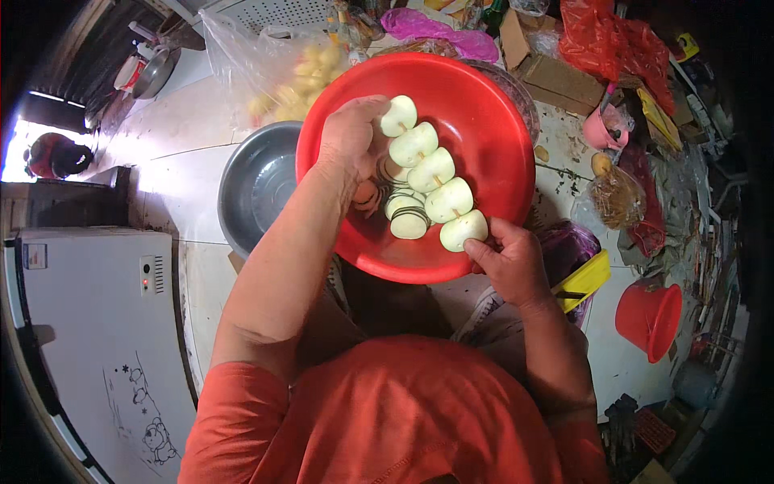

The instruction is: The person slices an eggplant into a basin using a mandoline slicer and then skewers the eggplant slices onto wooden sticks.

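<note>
A skewer of pale green-white vegetable pieces [431, 168] stretches diagonally between my two hands, above a large red plastic basin [484, 115]. Short bits of a wooden stick show between the pieces. My left hand [351, 133] holds the upper end, its fingertips against the top piece. At the lower end, my right hand [508, 260] pinches the last piece with the thumb on top. Below the skewer, inside the basin, lie round pale vegetable slices with dark rims [409, 221], partly hidden by the skewer and my left hand.
A grey metal basin [257, 181] stands left of the red one. Behind it is a clear plastic bag of yellowish produce [302, 78]. A white chest freezer [103, 327] is at left. A cardboard box [556, 78], pink dipper [604, 130] and red bucket [647, 317] sit at right.
</note>
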A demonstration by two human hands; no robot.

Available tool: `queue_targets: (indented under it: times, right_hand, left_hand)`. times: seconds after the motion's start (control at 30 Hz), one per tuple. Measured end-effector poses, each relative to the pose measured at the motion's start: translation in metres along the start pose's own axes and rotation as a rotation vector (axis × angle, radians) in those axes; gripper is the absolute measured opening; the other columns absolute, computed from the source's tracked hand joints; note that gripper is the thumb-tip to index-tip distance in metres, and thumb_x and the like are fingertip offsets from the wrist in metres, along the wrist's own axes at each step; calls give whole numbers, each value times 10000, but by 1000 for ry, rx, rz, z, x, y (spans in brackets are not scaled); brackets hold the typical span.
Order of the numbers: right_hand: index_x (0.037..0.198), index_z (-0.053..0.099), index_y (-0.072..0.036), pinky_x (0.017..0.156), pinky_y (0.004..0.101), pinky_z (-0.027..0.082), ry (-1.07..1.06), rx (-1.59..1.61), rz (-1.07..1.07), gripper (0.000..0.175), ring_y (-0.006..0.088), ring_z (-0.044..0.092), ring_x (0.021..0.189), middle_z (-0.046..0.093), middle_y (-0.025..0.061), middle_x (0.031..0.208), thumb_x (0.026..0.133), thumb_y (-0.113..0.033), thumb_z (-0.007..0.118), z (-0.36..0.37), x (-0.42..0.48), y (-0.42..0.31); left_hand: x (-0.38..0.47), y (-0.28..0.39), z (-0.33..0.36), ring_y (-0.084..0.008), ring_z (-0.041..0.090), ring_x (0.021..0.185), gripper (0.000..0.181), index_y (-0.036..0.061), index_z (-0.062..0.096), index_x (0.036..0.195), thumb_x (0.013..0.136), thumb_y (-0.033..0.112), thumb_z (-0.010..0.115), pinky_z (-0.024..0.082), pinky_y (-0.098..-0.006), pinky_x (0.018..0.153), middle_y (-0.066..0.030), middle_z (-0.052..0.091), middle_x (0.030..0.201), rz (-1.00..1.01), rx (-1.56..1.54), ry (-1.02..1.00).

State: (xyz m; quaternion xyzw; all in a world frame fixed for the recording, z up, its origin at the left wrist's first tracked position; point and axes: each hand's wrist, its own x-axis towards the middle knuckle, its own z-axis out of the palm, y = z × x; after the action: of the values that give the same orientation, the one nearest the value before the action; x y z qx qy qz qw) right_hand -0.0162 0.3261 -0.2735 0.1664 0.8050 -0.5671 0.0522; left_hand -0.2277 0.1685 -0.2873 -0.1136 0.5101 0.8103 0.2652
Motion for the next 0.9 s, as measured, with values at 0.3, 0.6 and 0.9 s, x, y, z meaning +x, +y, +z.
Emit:
queue_targets:
  times: [0.3,0.6,0.9]
  right_hand:
    - [1007,645,11,739,304,504,6,138,5,221,123,638,797,699,93,876,841,-135,649,4,3,6]
    - [948,635,4,603,259,477,3,230,29,167,68,577,671,650,31,740,855,-135,647,5,4,3]
    - [954,634,1,583,258,481,-30,248,69,146,72,571,640,635,21,737,867,-116,640,6,4,0]
  left_hand:
    - [1,-3,-4,-273,636,891,217,-15,545,1088,904,100,544,525,-409,823,-136,625,993,-107,-32,-201]
    - [-11,0,2,-243,645,887,280,16,529,1144,893,120,596,547,-401,768,-124,624,1031,-87,34,-184]
    - [-23,-8,8,-207,657,813,535,33,433,1300,824,36,675,520,-294,635,-104,618,1082,-15,118,-142]
